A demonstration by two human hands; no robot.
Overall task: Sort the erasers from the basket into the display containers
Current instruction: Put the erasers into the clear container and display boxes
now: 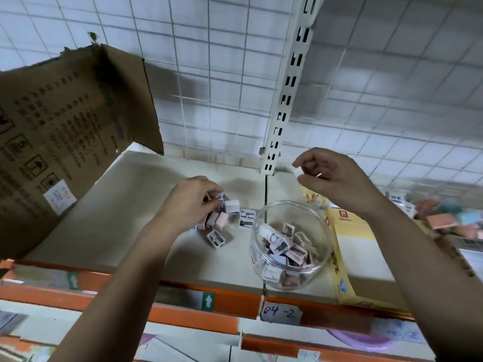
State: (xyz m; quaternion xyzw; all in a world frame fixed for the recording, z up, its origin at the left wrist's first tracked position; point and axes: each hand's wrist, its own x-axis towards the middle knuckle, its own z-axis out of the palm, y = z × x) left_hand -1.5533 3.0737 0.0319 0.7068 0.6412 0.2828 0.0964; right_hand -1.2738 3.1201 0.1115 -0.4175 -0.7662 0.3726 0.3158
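Left hand [190,205], fingers [212,188] curled on piled erasers [222,221]; right hand [339,178] pinching white eraser [297,173] above jar [254,257].

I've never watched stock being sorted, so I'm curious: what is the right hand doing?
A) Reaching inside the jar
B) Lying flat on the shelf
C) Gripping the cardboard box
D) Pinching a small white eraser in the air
D: the right hand is raised off the shelf and pinches a small white eraser, outside the jar.
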